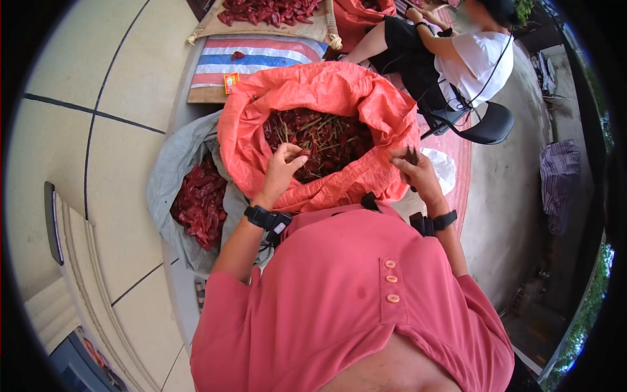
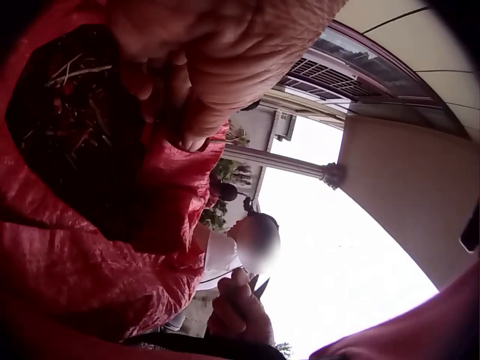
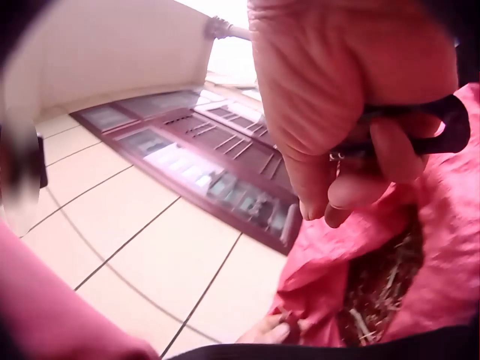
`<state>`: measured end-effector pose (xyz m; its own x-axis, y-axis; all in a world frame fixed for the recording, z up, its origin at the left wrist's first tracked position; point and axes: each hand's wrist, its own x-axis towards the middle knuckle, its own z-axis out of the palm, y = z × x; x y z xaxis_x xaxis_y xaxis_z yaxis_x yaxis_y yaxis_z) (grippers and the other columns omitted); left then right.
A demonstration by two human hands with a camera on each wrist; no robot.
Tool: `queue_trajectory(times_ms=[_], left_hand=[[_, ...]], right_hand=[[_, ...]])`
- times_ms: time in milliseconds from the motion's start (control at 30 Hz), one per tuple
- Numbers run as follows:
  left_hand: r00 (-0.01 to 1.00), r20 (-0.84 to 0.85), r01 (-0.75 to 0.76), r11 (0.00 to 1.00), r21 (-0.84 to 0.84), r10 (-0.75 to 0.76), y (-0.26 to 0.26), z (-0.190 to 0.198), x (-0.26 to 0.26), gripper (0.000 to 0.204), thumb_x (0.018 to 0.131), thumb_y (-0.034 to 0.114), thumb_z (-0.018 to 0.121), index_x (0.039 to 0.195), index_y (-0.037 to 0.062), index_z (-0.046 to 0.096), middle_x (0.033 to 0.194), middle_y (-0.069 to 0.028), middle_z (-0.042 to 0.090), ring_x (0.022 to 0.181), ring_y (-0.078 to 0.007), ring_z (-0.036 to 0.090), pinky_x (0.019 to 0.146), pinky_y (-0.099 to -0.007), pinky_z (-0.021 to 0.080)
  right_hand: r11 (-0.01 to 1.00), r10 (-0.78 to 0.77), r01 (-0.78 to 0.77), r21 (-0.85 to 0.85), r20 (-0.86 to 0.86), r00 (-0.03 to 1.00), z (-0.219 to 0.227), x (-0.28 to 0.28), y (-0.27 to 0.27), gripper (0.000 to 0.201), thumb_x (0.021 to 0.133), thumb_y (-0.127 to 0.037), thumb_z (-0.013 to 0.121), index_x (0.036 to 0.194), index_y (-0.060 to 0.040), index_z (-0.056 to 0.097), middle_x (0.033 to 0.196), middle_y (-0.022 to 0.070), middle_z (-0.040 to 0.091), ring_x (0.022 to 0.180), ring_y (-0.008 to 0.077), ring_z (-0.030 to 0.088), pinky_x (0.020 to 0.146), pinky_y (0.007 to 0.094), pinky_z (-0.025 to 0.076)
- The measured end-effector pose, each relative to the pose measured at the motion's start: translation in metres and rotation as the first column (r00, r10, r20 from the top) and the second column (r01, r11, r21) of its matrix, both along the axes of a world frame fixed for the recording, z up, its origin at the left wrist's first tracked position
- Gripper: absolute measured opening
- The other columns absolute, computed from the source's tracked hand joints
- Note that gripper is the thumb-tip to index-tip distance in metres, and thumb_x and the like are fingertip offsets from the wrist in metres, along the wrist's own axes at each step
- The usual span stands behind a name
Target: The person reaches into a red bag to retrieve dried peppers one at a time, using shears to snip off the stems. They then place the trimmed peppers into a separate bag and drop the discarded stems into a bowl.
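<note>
A large red woven sack [image 1: 313,85] stands open in front of the person, holding dried red peppers [image 1: 326,140] mixed with pale stems. Over its near left rim, the left hand [image 1: 281,171] pinches what looks like a small dark red pepper [image 1: 302,154] between thumb and fingers. The right hand [image 1: 420,175], at the sack's right rim, grips small black-handled scissors; their handle [image 3: 452,124] shows in the right wrist view, and their blades [image 2: 259,286] point up, slightly apart, in the left wrist view. The palm hides part of the scissors.
A grey sack [image 1: 186,147] with red peppers stands at the left. Behind is a striped bundle [image 1: 261,52] beside a cloth of peppers [image 1: 271,10]. Another person [image 1: 480,62] sits on a black chair [image 1: 490,124] at the back right. A white bag [image 1: 441,170] lies beyond the right hand.
</note>
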<state>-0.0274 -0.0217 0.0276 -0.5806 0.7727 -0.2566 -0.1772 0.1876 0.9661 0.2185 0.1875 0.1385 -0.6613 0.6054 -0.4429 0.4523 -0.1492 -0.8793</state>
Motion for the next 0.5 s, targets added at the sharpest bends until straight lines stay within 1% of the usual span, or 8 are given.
queue_trajectory(times_ms=[33, 133, 233, 267, 333, 400, 433, 500], left_hand=[[0.996, 0.069, 0.063, 0.998, 0.025, -0.064, 0.003, 0.012, 0.002, 0.025, 0.087, 0.013, 0.067, 0.106, 0.0015, 0.056, 0.095, -0.0033, 0.06, 0.087, -0.0096, 0.056, 0.078, -0.0235, 0.047], [0.994, -0.011, 0.113, 0.989, 0.099, -0.113, 0.015, 0.034, 0.012, 0.023, 0.086, 0.011, 0.068, 0.105, 0.0017, 0.056, 0.096, -0.0034, 0.061, 0.088, -0.0089, 0.056, 0.078, -0.0229, 0.047], [0.989, -0.008, 0.144, 0.974, 0.174, -0.145, 0.026, 0.052, 0.018, 0.023, 0.086, 0.009, 0.068, 0.104, 0.0013, 0.056, 0.097, -0.0039, 0.062, 0.09, -0.009, 0.057, 0.078, -0.0234, 0.048], [0.988, 0.015, 0.148, 0.969, 0.2, -0.155, 0.028, 0.057, 0.019, 0.023, 0.086, 0.009, 0.068, 0.104, 0.0012, 0.056, 0.097, -0.004, 0.062, 0.09, -0.0091, 0.057, 0.078, -0.0235, 0.048], [0.989, -0.066, 0.147, 0.963, 0.228, -0.135, 0.031, 0.054, 0.021, 0.023, 0.088, 0.013, 0.066, 0.104, 0.0003, 0.056, 0.094, -0.0041, 0.062, 0.087, -0.0099, 0.058, 0.076, -0.0234, 0.048], [0.991, -0.073, 0.128, 0.954, 0.271, -0.112, 0.036, 0.056, 0.028, 0.022, 0.091, 0.017, 0.063, 0.104, -0.0001, 0.056, 0.09, -0.0039, 0.063, 0.082, -0.0102, 0.059, 0.072, -0.0236, 0.049], [0.976, -0.084, 0.215, 0.951, 0.222, -0.201, 0.036, 0.059, 0.026, 0.023, 0.092, 0.019, 0.061, 0.104, -0.0003, 0.057, 0.088, -0.0037, 0.062, 0.078, -0.0101, 0.059, 0.069, -0.0236, 0.048], [0.918, -0.093, 0.394, 0.912, 0.117, -0.384, 0.036, 0.067, 0.02, 0.025, 0.095, 0.023, 0.057, 0.104, -0.0005, 0.059, 0.084, -0.0032, 0.062, 0.071, -0.0098, 0.059, 0.062, -0.0238, 0.048]], right_hand=[[0.995, 0.095, -0.094, 0.01, -0.01, 0.995, 0.009, -0.02, -0.005, 0.023, 0.088, -0.015, 0.063, 0.109, -0.0033, 0.062, 0.093, -0.0004, 0.063, 0.067, 0.0027, 0.054, 0.052, 0.0181, 0.038], [0.954, 0.296, -0.298, -0.014, -0.086, 0.951, 0.018, -0.074, -0.022, 0.028, 0.089, -0.015, 0.064, 0.112, -0.0013, 0.061, 0.095, -0.0017, 0.062, 0.072, 0.0007, 0.051, 0.056, 0.0176, 0.04], [0.941, 0.336, -0.331, 0.064, -0.257, 0.906, 0.002, -0.108, -0.04, 0.023, 0.089, -0.014, 0.067, 0.109, -0.0041, 0.063, 0.092, -0.0025, 0.061, 0.073, 0.0012, 0.051, 0.057, 0.0169, 0.041], [0.942, 0.332, -0.321, 0.099, -0.12, 0.936, 0.0, -0.105, -0.037, 0.016, 0.088, -0.013, 0.067, 0.102, -0.006, 0.065, 0.09, -0.0029, 0.061, 0.075, 0.0031, 0.052, 0.06, 0.0188, 0.044], [0.96, 0.256, -0.243, 0.141, -0.089, 0.962, 0.004, -0.109, -0.04, 0.009, 0.084, -0.009, 0.069, 0.091, -0.0044, 0.067, 0.086, -0.0006, 0.059, 0.066, 0.0077, 0.051, 0.058, 0.02, 0.043], [0.833, 0.358, -0.259, 0.49, -0.119, 0.926, -0.002, -0.108, -0.04, 0.009, 0.083, -0.007, 0.069, 0.09, -0.0039, 0.066, 0.084, 0.0014, 0.058, 0.066, 0.0111, 0.054, 0.058, 0.0215, 0.045], [0.729, 0.407, -0.241, 0.641, -0.123, 0.905, -0.003, -0.108, -0.041, 0.009, 0.082, -0.006, 0.07, 0.089, -0.0037, 0.066, 0.083, 0.0024, 0.058, 0.066, 0.0129, 0.056, 0.058, 0.0223, 0.046], [0.659, 0.423, -0.194, 0.727, -0.146, 0.894, 0.002, -0.106, -0.044, 0.01, 0.081, -0.003, 0.069, 0.09, -0.0035, 0.065, 0.083, 0.0049, 0.058, 0.067, 0.0162, 0.059, 0.059, 0.0233, 0.048]])
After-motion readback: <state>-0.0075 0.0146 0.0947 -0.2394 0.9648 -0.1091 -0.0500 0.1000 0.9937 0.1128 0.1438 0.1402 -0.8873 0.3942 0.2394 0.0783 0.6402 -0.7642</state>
